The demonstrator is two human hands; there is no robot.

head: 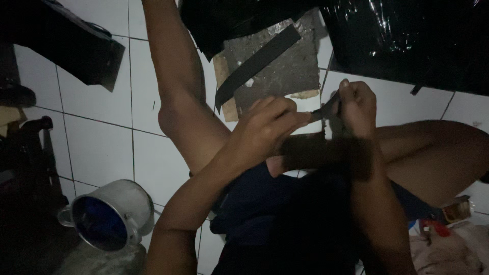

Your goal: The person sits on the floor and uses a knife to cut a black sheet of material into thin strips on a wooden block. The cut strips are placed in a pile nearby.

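I sit on a white tiled floor with my legs out. My left hand (pixel 267 125) and my right hand (pixel 356 107) meet above my lap, both pinching a narrow dark strip (pixel 322 111) stretched between their fingers. A dark piece of material (pixel 326 153) hangs under the hands; its shape is hard to make out in the dim light. Beyond the hands a long black strip (pixel 257 63) lies slantwise on a rough grey board (pixel 285 76).
A metal pot (pixel 109 214) lies on its side at the lower left. Black sheet material (pixel 402 35) covers the floor at the top right, another black sheet (pixel 76 51) at the top left. Dark objects (pixel 25 153) stand along the left edge; small packets (pixel 443 224) sit lower right.
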